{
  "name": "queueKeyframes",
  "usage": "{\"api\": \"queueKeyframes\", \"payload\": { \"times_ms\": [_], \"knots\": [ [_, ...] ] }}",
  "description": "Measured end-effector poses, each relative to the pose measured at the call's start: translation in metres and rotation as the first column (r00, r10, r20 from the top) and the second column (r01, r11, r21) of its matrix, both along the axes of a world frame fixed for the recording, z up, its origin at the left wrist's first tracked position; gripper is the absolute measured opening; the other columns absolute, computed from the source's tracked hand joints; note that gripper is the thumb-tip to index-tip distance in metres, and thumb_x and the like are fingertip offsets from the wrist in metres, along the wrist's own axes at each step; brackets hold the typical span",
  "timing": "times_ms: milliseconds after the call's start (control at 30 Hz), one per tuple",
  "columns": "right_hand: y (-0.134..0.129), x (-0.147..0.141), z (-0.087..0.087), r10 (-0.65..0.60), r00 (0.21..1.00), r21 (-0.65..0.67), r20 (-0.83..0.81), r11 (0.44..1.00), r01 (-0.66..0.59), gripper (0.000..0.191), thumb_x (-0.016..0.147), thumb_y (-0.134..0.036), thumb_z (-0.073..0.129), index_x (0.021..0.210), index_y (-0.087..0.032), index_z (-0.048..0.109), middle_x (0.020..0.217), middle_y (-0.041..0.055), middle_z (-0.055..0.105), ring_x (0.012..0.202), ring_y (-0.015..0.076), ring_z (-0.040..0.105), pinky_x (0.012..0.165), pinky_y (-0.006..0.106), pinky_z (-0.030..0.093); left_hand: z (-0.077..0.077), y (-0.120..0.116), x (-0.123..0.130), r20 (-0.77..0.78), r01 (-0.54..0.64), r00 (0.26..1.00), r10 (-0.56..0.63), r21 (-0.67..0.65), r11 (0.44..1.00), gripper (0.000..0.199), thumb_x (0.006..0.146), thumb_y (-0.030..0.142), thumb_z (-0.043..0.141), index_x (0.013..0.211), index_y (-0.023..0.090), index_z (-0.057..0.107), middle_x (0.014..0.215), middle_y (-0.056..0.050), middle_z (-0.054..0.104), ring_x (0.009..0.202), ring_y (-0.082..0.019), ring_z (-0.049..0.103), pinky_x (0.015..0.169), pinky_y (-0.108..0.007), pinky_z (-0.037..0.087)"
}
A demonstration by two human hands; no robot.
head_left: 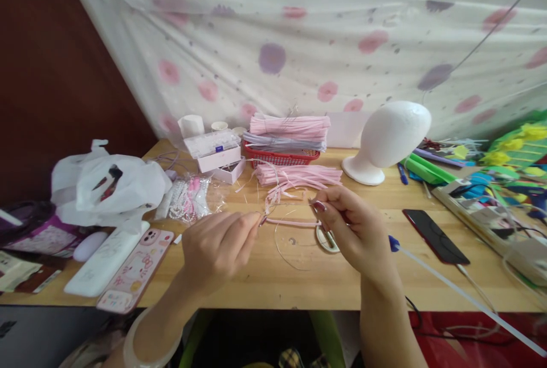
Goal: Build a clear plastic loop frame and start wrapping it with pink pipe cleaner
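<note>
My left hand [222, 242] is closed in a pinch, fingertips pressed on a thin wire [277, 245] that curls down over the table. Opposite it, my right hand [348, 228] pinches too, with a faint length of the wire running between both sets of fingertips. A pink fuzzy stem [294, 223] stretches across the gap behind my fingers; whether it is held or lies on the wood I cannot tell. Partly covered by my right hand are scissors with pale handles [327, 240]. Just beyond lies a bundle of pink stems [299, 176].
Behind the bundle, a red basket [282, 157] carries more stems. A white foam head form [391, 134] stands at the back right, near a black phone [435, 237] and a power strip [474, 225]. Leftward are a pink phone [135, 271], bagged beads [188, 200] and a white bag [106, 185].
</note>
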State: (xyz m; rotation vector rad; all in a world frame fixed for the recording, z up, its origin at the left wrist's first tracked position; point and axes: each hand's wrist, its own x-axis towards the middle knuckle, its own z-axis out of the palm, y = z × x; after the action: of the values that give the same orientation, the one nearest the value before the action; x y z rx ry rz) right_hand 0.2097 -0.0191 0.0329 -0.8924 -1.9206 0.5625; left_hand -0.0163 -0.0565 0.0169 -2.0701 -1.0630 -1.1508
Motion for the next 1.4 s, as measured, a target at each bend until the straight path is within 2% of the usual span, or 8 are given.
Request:
{"api": "queueKeyframes", "payload": {
  "times_ms": [100, 233, 400, 600, 833, 1033, 1233, 1400],
  "knots": [
    [-0.004, -0.007, -0.008, -0.052, 0.999, 0.076, -0.009, 0.996, 0.052, 0.009, 0.094, -0.016, 0.053, 0.089, -0.022, 0.058, 0.066, -0.0038, 0.058, 0.052, 0.0087, 0.051, 0.046, 0.02, 0.037, 0.0, -0.002, 0.001, 0.024, -0.001, 1.0, 0.002, -0.023, 1.0, 0.008, 0.088, 0.01, 0.061, 0.086, 0.017, 0.061, 0.057, 0.006, 0.062, 0.046, -0.01, 0.053, 0.047, -0.026, 0.037],
    [-0.011, -0.018, -0.02, -0.106, 0.994, 0.295, 0.026, 0.951, 0.094, 0.013, 0.091, -0.01, 0.054, 0.091, -0.021, 0.06, 0.062, -0.0044, 0.06, 0.053, 0.0099, 0.054, 0.049, 0.021, 0.041, -0.001, -0.002, 0.004, 0.05, -0.002, 0.999, 0.004, -0.049, 0.999, 0.008, 0.088, 0.01, 0.061, 0.085, 0.017, 0.06, 0.059, 0.005, 0.064, 0.048, -0.01, 0.056, 0.048, -0.025, 0.037],
    [-0.011, -0.018, -0.017, -0.155, 0.975, 0.443, 0.159, 0.894, 0.07, 0.011, 0.091, -0.01, 0.057, 0.093, -0.02, 0.063, 0.061, -0.002, 0.065, 0.057, 0.0128, 0.055, 0.054, 0.024, 0.043, -0.001, 0.001, 0.005, -0.005, -0.014, 1.0, 0.014, -0.005, 1.0, 0.006, 0.088, 0.012, 0.063, 0.085, 0.017, 0.061, 0.056, 0.004, 0.063, 0.047, -0.011, 0.057, 0.047, -0.027, 0.036],
    [-0.002, -0.008, -0.005, -0.148, 0.957, 0.52, 0.25, 0.854, -0.004, 0.013, 0.092, -0.01, 0.059, 0.098, -0.02, 0.065, 0.07, -0.0006, 0.071, 0.061, 0.0142, 0.054, 0.058, 0.026, 0.045, 0.004, 0.002, 0.0, -0.105, -0.036, 0.994, 0.043, 0.072, 0.997, 0.008, 0.084, 0.012, 0.069, 0.085, 0.015, 0.062, 0.051, 0.005, 0.058, 0.043, -0.012, 0.051, 0.043, -0.028, 0.034],
    [0.004, 0.0, 0.005, -0.218, 0.895, 0.533, 0.388, 0.846, -0.026, 0.014, 0.095, -0.017, 0.056, 0.094, -0.018, 0.07, 0.07, 0.0034, 0.062, 0.067, 0.0158, 0.054, 0.065, 0.031, 0.043, 0.01, 0.006, -0.007, -0.183, 0.008, 0.983, 0.017, 0.136, 0.991, 0.009, 0.086, 0.014, 0.066, 0.08, 0.017, 0.061, 0.048, 0.007, 0.052, 0.042, -0.011, 0.045, 0.042, -0.027, 0.033],
    [0.005, 0.0, 0.01, -0.26, 0.885, 0.602, 0.386, 0.798, -0.028, 0.014, 0.092, -0.012, 0.059, 0.095, -0.021, 0.069, 0.067, 0.001, 0.06, 0.067, 0.0159, 0.054, 0.068, 0.033, 0.041, 0.01, 0.008, -0.013, -0.184, 0.024, 0.983, 0.007, 0.169, 0.985, 0.006, 0.085, 0.015, 0.067, 0.085, 0.016, 0.062, 0.048, 0.008, 0.05, 0.043, -0.01, 0.043, 0.042, -0.027, 0.033],
    [0.005, -0.008, -0.001, -0.365, 0.88, 0.689, 0.303, 0.722, 0.062, 0.021, 0.09, -0.007, 0.059, 0.102, -0.024, 0.066, 0.066, -0.0019, 0.065, 0.065, 0.015, 0.054, 0.067, 0.032, 0.038, 0.0, 0.007, -0.013, 0.03, 0.057, 0.998, -0.058, 0.032, 0.998, 0.007, 0.086, 0.011, 0.066, 0.086, 0.017, 0.062, 0.054, 0.006, 0.057, 0.046, -0.008, 0.048, 0.046, -0.025, 0.035],
    [0.007, -0.018, -0.014, -0.437, 0.888, 0.732, 0.145, 0.651, 0.201, 0.012, 0.091, -0.012, 0.062, 0.095, -0.023, 0.066, 0.06, -0.0028, 0.065, 0.059, 0.0145, 0.055, 0.066, 0.031, 0.038, -0.007, 0.006, -0.008, 0.148, 0.077, 0.986, -0.075, -0.008, 0.997, 0.008, 0.086, 0.009, 0.065, 0.087, 0.016, 0.062, 0.06, 0.005, 0.064, 0.048, -0.008, 0.053, 0.048, -0.024, 0.037]
  ]
}}
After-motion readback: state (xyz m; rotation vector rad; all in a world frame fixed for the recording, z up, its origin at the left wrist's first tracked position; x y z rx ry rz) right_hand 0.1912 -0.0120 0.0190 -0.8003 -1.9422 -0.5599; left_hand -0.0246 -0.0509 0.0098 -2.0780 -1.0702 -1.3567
